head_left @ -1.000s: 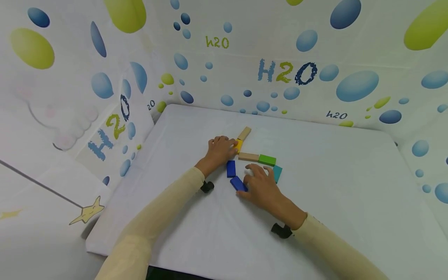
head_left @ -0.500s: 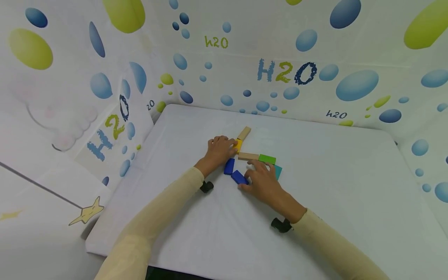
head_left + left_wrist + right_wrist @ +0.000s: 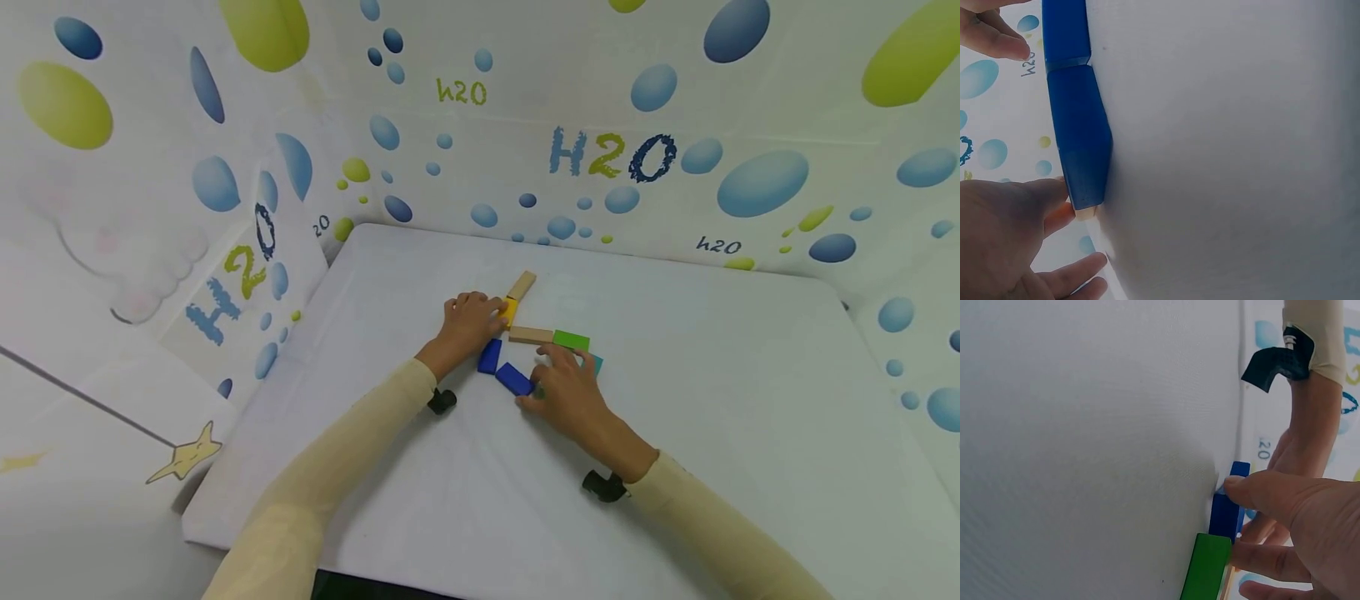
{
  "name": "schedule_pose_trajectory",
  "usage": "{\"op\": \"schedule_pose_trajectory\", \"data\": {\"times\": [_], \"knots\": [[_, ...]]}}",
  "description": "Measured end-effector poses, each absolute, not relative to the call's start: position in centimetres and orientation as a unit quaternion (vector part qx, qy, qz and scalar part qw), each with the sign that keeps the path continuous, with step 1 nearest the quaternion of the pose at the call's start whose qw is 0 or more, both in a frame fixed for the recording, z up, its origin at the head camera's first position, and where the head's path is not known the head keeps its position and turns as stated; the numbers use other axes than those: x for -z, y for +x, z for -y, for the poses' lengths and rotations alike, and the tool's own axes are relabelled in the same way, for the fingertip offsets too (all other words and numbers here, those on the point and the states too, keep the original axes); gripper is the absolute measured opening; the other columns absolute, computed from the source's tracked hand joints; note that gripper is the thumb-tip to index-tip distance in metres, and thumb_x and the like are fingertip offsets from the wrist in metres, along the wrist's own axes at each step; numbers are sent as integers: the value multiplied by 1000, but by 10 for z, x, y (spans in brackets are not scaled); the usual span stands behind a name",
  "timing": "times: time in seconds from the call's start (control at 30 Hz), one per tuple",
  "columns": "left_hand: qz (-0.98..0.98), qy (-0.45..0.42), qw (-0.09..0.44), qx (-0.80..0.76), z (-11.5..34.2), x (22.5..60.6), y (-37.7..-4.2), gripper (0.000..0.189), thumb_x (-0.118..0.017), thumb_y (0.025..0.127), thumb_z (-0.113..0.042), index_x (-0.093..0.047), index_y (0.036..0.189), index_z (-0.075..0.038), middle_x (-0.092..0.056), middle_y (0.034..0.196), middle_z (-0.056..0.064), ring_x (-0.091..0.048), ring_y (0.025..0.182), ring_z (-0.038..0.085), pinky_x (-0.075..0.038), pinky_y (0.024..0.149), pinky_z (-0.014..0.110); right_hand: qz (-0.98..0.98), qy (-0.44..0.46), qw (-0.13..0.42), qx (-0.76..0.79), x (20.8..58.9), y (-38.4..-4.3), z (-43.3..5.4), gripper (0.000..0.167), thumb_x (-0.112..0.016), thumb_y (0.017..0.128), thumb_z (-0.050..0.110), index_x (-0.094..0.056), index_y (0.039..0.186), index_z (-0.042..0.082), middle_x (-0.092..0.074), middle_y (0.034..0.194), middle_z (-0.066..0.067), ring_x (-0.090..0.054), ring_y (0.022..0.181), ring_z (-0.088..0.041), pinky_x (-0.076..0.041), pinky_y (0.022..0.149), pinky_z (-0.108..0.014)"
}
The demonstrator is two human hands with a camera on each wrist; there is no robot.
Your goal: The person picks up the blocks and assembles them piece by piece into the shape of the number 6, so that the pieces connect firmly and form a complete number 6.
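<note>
My left hand (image 3: 471, 323) has its fingertips at the left side of a yellow block (image 3: 512, 312). In the left wrist view, loosely bent fingers show beyond a blue block (image 3: 1079, 125). My right hand (image 3: 566, 387) curves over the ring's right side, thumb and forefinger beside a second blue block (image 3: 514, 379). Partly under it lies a dark green block, clearer in the right wrist view as a green block (image 3: 1208, 565) meeting the blue one's end. A teal block (image 3: 597, 364) is mostly covered by the right hand.
A wooden block (image 3: 522, 285) extends from the yellow one. Another wooden block (image 3: 531, 335) meets a light green block (image 3: 572, 340) end to end. All lie on a white-covered table (image 3: 712, 400), with patterned sheets (image 3: 480, 167) behind. A black device (image 3: 604, 486) sits at the right wrist.
Both blue blocks have shifted, the lower one moving up against the other, which turned slightly. My right hand has drawn slightly right, uncovering part of the dark green block. My left hand stays.
</note>
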State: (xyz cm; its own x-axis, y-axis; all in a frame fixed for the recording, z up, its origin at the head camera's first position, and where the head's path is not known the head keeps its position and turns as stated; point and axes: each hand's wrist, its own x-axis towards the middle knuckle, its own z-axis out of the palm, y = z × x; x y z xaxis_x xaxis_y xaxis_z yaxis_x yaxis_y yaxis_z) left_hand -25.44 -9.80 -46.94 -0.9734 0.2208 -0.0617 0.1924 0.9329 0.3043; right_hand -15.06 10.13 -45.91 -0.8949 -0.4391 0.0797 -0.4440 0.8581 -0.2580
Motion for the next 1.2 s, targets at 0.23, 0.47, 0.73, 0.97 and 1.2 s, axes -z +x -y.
{"op": "schedule_pose_trajectory", "data": {"times": [0.23,0.47,0.73,0.97,1.2], "knots": [[-983,103,47,-144,97,469,-254,44,-54,111,-43,-58,150,-24,-54,154,14,-42,146,38,-29,120,60,968,216,7,-129,462,-150,-104,37,-87,86,47,-81,96,11,-58,149,-16,-49,143,-35,-28,115,-66],[-982,103,44,-149,98,468,-254,43,-54,111,-42,-58,150,-24,-54,154,14,-43,146,37,-28,120,60,967,218,10,-129,462,-150,-106,37,-86,87,48,-81,96,12,-57,149,-16,-48,144,-35,-29,115,-68],[-982,106,48,-150,99,469,-254,44,-54,111,-43,-58,151,-24,-54,153,14,-42,145,37,-28,120,60,966,218,10,-136,463,-149,-108,38,-86,86,49,-81,95,12,-58,148,-16,-49,143,-35,-29,114,-67],[-983,105,45,-145,100,470,-255,44,-54,111,-43,-58,151,-24,-54,154,14,-43,145,37,-29,120,60,967,214,17,-136,465,-147,-109,40,-85,87,50,-82,97,12,-59,147,-15,-50,142,-34,-29,114,-68],[-981,103,44,-156,99,470,-254,44,-55,110,-42,-58,151,-25,-54,154,13,-43,145,37,-28,121,60,969,208,15,-133,465,-146,-109,41,-85,87,51,-82,97,12,-60,146,-16,-50,143,-33,-29,114,-69]]}}
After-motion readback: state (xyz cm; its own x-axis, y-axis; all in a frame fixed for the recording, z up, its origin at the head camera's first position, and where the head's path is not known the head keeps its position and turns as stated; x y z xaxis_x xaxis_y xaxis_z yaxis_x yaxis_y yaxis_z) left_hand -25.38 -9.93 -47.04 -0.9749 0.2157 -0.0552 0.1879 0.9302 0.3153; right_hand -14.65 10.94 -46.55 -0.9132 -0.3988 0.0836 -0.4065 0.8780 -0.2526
